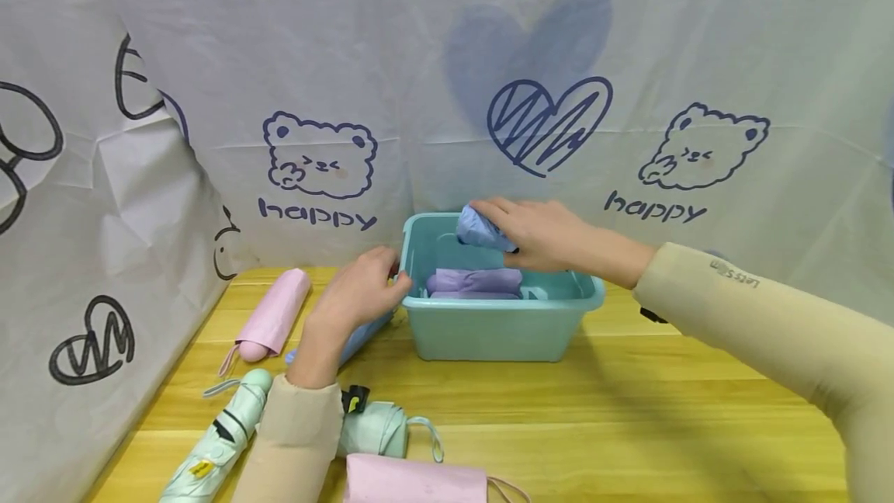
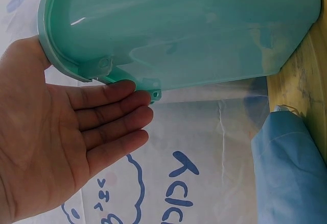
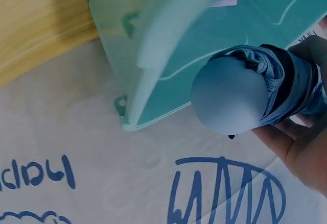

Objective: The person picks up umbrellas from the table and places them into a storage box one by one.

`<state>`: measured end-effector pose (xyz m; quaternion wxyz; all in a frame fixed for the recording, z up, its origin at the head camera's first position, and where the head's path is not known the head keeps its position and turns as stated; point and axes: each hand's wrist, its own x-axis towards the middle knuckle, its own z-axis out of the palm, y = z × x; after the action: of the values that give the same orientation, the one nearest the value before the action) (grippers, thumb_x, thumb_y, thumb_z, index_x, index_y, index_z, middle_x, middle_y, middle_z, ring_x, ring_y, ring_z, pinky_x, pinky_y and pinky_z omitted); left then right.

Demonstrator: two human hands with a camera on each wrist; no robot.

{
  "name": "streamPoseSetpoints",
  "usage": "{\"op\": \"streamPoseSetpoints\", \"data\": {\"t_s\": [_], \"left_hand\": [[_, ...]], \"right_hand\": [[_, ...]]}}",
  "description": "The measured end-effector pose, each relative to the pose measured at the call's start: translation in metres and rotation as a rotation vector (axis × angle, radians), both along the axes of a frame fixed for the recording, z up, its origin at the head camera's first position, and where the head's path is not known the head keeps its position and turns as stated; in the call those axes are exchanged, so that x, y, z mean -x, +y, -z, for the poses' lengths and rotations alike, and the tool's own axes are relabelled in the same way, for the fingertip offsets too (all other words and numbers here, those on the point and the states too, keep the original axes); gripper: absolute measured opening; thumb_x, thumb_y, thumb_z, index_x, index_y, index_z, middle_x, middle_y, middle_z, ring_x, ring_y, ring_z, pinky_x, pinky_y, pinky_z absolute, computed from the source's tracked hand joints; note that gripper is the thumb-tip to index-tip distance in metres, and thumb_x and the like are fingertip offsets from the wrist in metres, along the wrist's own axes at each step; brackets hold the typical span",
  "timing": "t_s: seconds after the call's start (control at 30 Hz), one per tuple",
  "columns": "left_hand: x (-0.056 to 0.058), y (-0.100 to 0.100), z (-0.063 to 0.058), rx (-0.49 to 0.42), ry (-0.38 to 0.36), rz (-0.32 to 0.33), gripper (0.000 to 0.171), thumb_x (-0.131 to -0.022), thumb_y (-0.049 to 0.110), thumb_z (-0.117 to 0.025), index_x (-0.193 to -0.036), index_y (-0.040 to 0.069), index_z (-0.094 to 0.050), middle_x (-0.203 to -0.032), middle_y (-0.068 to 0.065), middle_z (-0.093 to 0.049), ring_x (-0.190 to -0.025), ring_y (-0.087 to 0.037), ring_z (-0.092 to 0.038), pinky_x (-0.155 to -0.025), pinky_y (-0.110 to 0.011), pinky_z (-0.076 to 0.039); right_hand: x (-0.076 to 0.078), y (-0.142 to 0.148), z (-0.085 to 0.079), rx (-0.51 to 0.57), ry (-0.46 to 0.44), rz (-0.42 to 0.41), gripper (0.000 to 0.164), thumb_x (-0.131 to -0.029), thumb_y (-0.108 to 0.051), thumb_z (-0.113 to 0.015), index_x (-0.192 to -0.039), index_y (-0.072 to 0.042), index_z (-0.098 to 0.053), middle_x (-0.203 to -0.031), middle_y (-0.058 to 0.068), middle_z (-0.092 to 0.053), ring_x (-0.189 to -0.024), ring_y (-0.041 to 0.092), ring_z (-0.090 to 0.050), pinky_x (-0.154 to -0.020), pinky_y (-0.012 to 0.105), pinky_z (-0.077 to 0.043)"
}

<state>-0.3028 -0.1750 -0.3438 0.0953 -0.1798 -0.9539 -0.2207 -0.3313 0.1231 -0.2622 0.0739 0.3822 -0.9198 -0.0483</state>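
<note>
A blue folded umbrella [image 1: 482, 228] is gripped in my right hand [image 1: 541, 233] above the teal plastic bin [image 1: 489, 332]. Its rounded pale end [image 3: 230, 95] and wrist strap show in the right wrist view. Inside the bin lies a purple folded umbrella [image 1: 475, 281]. My left hand [image 1: 359, 289] is at the bin's left end, thumb at the rim and fingers extended along the outside, as the left wrist view shows. Beneath that hand, another blue umbrella [image 1: 366, 336] lies on the table, partly hidden by the wrist.
On the wooden table [image 1: 663, 410], a pink umbrella [image 1: 275, 313] and a mint-green one [image 1: 220, 441] lie at the left. A short green umbrella [image 1: 375, 429] and another pink one [image 1: 415, 480] lie near the front. A printed cloth [image 1: 433, 99] hangs behind the bin.
</note>
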Motion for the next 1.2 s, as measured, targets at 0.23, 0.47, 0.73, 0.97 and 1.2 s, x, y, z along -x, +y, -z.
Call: {"op": "streamPoseSetpoints", "data": {"t_s": [0.23,0.47,0.73,0.97,1.2], "left_hand": [[-0.002,0.000,-0.001,-0.005,-0.008,0.000,0.021,-0.092,0.032,-0.055,-0.092,0.012,-0.060,-0.093,-0.004,-0.058,-0.080,-0.022,-0.054,-0.069,-0.038,-0.046],[-0.002,-0.002,0.000,0.003,-0.010,-0.003,0.021,-0.093,0.033,-0.055,-0.093,0.013,-0.060,-0.093,-0.003,-0.058,-0.079,-0.022,-0.054,-0.069,-0.038,-0.046],[-0.002,-0.001,-0.001,0.011,-0.013,-0.001,0.019,-0.093,0.033,-0.054,-0.091,0.014,-0.059,-0.092,-0.002,-0.057,-0.078,-0.021,-0.053,-0.067,-0.037,-0.044],[-0.003,-0.002,0.000,0.012,-0.011,0.011,0.018,-0.093,0.031,-0.054,-0.091,0.013,-0.058,-0.090,-0.003,-0.056,-0.077,-0.021,-0.052,-0.067,-0.037,-0.043],[-0.003,-0.001,-0.001,0.007,-0.010,0.003,0.018,-0.093,0.031,-0.054,-0.091,0.014,-0.059,-0.089,-0.003,-0.056,-0.077,-0.021,-0.052,-0.067,-0.037,-0.044]], "right_hand": [[0.017,-0.021,0.000,-0.109,-0.079,-0.079,0.087,-0.092,-0.028,-0.077,-0.163,-0.015,-0.029,-0.157,0.007,-0.047,-0.130,0.030,-0.059,-0.099,0.050,-0.053],[0.033,-0.040,0.001,-0.190,-0.245,-0.148,0.090,-0.093,-0.026,-0.077,-0.165,-0.014,-0.025,-0.163,0.008,-0.041,-0.129,0.030,-0.060,-0.106,0.051,-0.048],[0.048,-0.058,0.010,-0.233,-0.401,-0.198,0.085,-0.095,-0.020,-0.074,-0.163,-0.007,-0.026,-0.165,0.012,-0.036,-0.148,0.027,-0.040,-0.118,0.045,-0.036],[0.059,-0.071,0.027,-0.263,-0.509,-0.207,0.080,-0.095,-0.013,-0.067,-0.162,-0.002,-0.026,-0.163,0.017,-0.037,-0.145,0.030,-0.041,-0.118,0.045,-0.035],[0.066,-0.080,0.045,-0.298,-0.577,-0.191,0.080,-0.097,-0.011,-0.067,-0.162,-0.001,-0.021,-0.164,0.018,-0.032,-0.149,0.029,-0.034,-0.121,0.043,-0.031]]}}
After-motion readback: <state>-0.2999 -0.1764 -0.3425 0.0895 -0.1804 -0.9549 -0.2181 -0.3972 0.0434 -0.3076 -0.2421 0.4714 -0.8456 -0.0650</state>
